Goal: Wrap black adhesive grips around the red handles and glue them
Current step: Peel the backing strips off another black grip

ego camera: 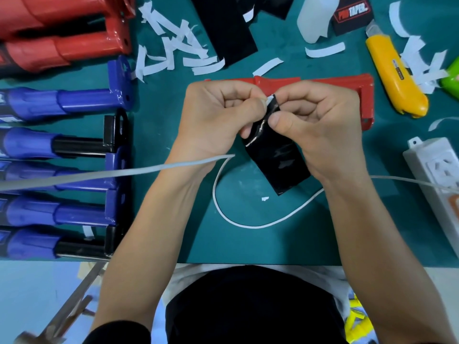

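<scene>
Over at 9 o'clock you've got a row of blue handles (62,100) lying side by side on the green tabletop (260,247), a few of them with black sections. A couple of red handles (62,33) are stacked up around 10-11. Next to those there's a messy pile of white backing scraps (171,48), with a black sheet (223,28) just past it at 12.

Dead centre, your left hand (218,115) has its grip clamped on the top corner of the black adhesive strip (275,155). Thumb and forefinger pinch right where a bit of white backing (270,99) shows. Your right hand (323,125) is clamped on that same top end from the other side, thumb on the glossy face. The strip hangs from both hands toward 5 o'clock. I can't tell if its lower edge touches the tabletop.

Right behind your knuckles, at 12 from the hands, a bare red handle (367,95) lies crosswise, bracket end poking out at 2. A white cable (253,227) loops below your wrists at 6.

Further right there's a white bottle (315,18) at 1, a yellow utility knife (395,75) at 2 and a white power strip (437,175) at 3.
</scene>
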### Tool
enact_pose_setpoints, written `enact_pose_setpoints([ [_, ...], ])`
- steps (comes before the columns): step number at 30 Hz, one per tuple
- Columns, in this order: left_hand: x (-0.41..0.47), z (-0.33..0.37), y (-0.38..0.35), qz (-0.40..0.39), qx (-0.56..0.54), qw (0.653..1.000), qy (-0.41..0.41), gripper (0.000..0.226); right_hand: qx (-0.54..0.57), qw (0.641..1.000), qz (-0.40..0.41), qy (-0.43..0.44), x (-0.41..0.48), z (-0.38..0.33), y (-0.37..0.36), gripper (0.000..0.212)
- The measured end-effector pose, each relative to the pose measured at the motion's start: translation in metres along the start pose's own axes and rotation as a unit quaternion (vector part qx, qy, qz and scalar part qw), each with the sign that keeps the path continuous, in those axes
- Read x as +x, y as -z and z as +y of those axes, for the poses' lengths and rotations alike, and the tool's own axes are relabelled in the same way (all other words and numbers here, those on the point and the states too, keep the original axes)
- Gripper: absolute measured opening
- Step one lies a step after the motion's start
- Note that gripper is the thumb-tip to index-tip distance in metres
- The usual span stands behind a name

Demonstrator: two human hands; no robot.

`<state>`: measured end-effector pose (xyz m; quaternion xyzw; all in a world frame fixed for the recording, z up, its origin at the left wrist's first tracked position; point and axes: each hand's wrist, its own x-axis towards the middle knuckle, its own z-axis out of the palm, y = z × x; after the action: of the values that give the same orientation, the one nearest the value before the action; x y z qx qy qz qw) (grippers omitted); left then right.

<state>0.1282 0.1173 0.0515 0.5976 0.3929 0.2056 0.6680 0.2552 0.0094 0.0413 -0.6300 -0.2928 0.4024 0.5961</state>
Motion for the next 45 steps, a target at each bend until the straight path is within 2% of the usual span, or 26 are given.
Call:
enact_pose_setpoints([
  [6,0.0,-0.001,0.0,-0.008,-0.001,1.0,0.011,0.028,0.024,1.0,-0.004,0.004,0.0,0.003,0.003,0.019],
  [12,-0.001,-0.001,0.001,-0.016,-0.016,1.0,0.002,0.018,0.051,0.998,-0.006,-0.024,0.002,0.004,0.004,0.027],
  [16,-0.002,-0.003,0.004,0.051,-0.011,0.996,-0.075,0.015,0.06,0.997,0.019,-0.035,0.003,0.006,0.004,0.023],
  [18,-0.003,-0.004,0.004,0.073,0.067,0.985,-0.138,0.02,0.057,0.998,0.014,-0.031,0.002,0.006,0.004,0.017],
  [20,-0.005,-0.004,0.001,0.063,0.144,0.972,-0.176,0.02,0.057,0.998,0.001,-0.022,0.002,0.007,0.004,0.015],
  [22,-0.006,-0.004,-0.002,0.056,0.142,0.975,-0.162,0.015,0.058,0.998,-0.008,-0.005,0.002,0.006,0.004,0.018],
  [25,-0.005,-0.004,-0.001,0.09,0.107,0.979,-0.146,0.017,0.088,0.996,-0.012,0.028,0.004,0.007,0.01,0.023],
  [29,0.0,-0.004,0.003,0.117,0.097,0.98,-0.131,0.023,0.235,0.966,-0.104,0.026,0.008,0.005,0.02,0.034],
  [33,0.002,-0.005,0.001,0.116,0.1,0.98,-0.127,0.027,0.32,0.929,-0.187,-0.005,0.01,0.005,0.025,0.027],
  [38,0.004,-0.007,0.002,0.117,0.113,0.978,-0.127,0.025,0.278,0.951,-0.133,0.001,0.005,0.005,0.018,0.024],
  [42,0.004,-0.009,0.003,0.12,0.128,0.975,-0.136,0.021,0.212,0.974,-0.081,0.0,0.005,0.003,0.011,0.034],
  [45,0.004,-0.01,0.002,0.124,0.131,0.974,-0.138,0.021,0.216,0.975,-0.049,0.013,0.005,0.003,0.011,0.031],
])
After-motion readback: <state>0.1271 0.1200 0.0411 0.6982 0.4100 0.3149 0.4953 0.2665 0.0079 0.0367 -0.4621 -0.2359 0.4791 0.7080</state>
